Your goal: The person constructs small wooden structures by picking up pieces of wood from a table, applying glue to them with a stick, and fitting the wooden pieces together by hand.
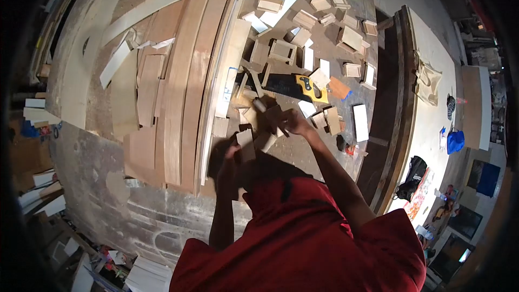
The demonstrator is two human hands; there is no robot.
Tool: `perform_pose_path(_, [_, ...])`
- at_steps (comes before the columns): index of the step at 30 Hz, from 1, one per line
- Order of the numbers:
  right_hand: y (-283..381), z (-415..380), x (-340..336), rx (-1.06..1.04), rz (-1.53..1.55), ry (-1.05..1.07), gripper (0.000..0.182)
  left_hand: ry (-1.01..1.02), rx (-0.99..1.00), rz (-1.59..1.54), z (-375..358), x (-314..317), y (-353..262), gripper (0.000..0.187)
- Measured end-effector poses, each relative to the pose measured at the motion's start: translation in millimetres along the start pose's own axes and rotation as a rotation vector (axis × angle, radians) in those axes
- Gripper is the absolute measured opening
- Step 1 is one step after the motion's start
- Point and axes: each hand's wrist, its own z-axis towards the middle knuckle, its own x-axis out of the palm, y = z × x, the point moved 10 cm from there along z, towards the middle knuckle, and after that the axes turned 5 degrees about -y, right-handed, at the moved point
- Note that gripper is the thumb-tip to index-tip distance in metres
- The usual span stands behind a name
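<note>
My left hand, low at the centre of the head view, is closed on a small flat wood piece. To its right, my right hand has its fingers bent round the edge of a small brown wood block. Just beyond both hands lie thin wood strips and small offcuts. A handsaw with a yellow and black handle rests on the work surface, its dark blade pointing left.
Long boards are stacked at the left. Small wooden box-like pieces and white strips are scattered beyond the saw. A pale table at the right bears a black bag and a blue item.
</note>
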Motion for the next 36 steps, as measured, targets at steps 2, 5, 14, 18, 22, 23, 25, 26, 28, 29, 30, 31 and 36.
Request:
perform_pose_path(2, [-1, -13, -35, 0.099, 0.089, -0.446, 0.018, 0.019, -0.060, -0.081, 1, 2, 1, 0.047])
perform_pose_path(5, [7, -20, -56, -0.039, -0.083, -0.719, 0.019, 0.068, -0.105, -0.167, 23, -41, 41, 0.050])
perform_pose_path(14, [50, -48, 4, 0.188, 0.479, -0.135, 0.028, 0.181, 0.099, -0.016, -15, 12, -22, 0.052])
perform_pose_path(18, [98, -57, -7, 0.233, 0.588, -0.045, 0.029, 0.162, 0.119, -0.011, -21, 32, -29, 0.045])
perform_pose_path(22, [120, -59, -24, 0.099, 0.666, -0.096, 0.020, 0.218, 0.222, 0.035, -30, 55, -48, 0.041])
perform_pose_path(23, [125, -62, -32, 0.143, 0.611, -0.113, 0.019, 0.222, 0.224, 0.036, -33, 59, -50, 0.041])
perform_pose_path(25, [135, -67, -46, 0.132, 0.613, -0.129, 0.017, 0.245, 0.280, 0.017, -41, 67, -60, 0.042])
perform_pose_path(26, [138, -69, -51, 0.122, 0.617, -0.141, 0.015, 0.246, 0.283, 0.016, -43, 70, -62, 0.042])
perform_pose_path(28, [143, -72, -56, 0.082, 0.618, -0.129, 0.015, 0.234, 0.270, 0.025, -47, 73, -65, 0.045])
perform_pose_path(29, [147, -74, -58, 0.045, 0.618, -0.118, 0.014, 0.232, 0.271, 0.025, -49, 74, -66, 0.045])
perform_pose_path(30, [149, -76, -59, 0.044, 0.618, -0.118, 0.014, 0.241, 0.270, 0.005, -50, 78, -68, 0.047])
perform_pose_path(31, [151, -79, -59, 0.048, 0.673, -0.097, 0.015, 0.252, 0.269, -0.015, -51, 81, -68, 0.048])
perform_pose_path(36, [144, -90, -51, 0.072, 0.741, -0.081, 0.016, 0.241, 0.272, -0.048, -61, 86, -65, 0.052])
